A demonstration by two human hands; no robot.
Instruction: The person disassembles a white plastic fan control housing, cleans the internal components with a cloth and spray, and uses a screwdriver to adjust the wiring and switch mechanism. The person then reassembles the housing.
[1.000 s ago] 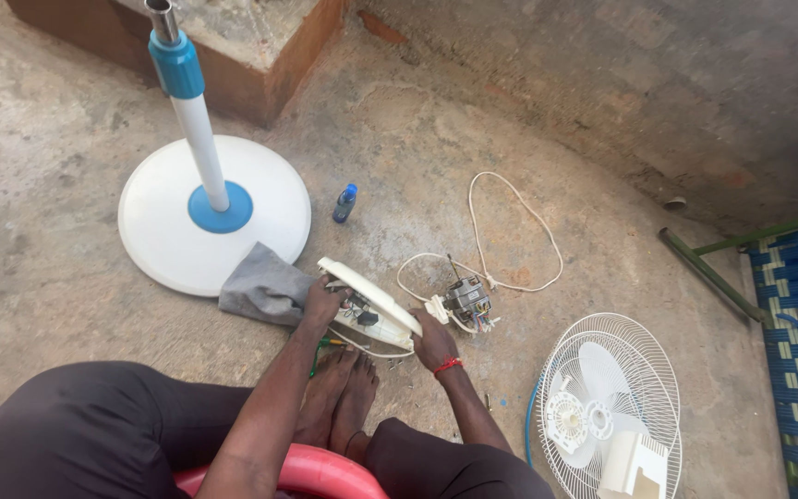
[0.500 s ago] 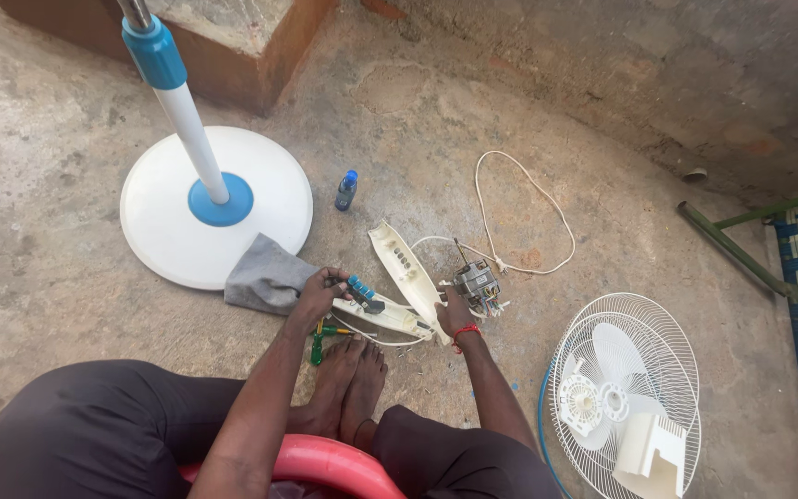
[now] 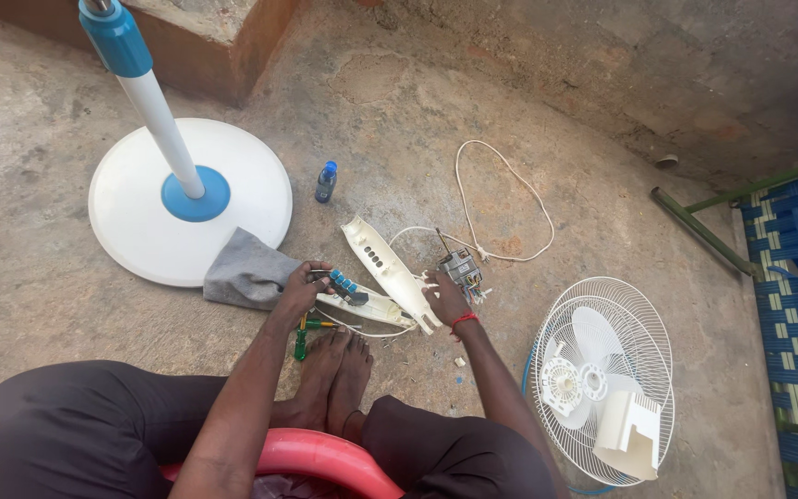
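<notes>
My left hand (image 3: 301, 287) grips a switch block with blue push buttons (image 3: 344, 284), which sits at the end of a white plastic fan housing half (image 3: 368, 308) on the concrete floor. My right hand (image 3: 446, 296) rests on the near end of a second long white housing panel (image 3: 386, 268) with button slots, lying tilted across the first. A small fan motor (image 3: 461, 268) with wires lies just beyond my right hand. A white power cord (image 3: 508, 208) loops away from it.
A white round fan base (image 3: 140, 226) with a blue-and-white pole (image 3: 145, 97) stands at the left, a grey cloth (image 3: 247, 270) against it. A small blue bottle (image 3: 325, 182) stands nearby. A green screwdriver (image 3: 301, 339) lies by my feet. A white fan guard (image 3: 602, 374) lies at the right.
The slotted white panel has come off the housing and now lies tilted to the right. My left hand has closed on the blue button block. My view has shifted slightly.
</notes>
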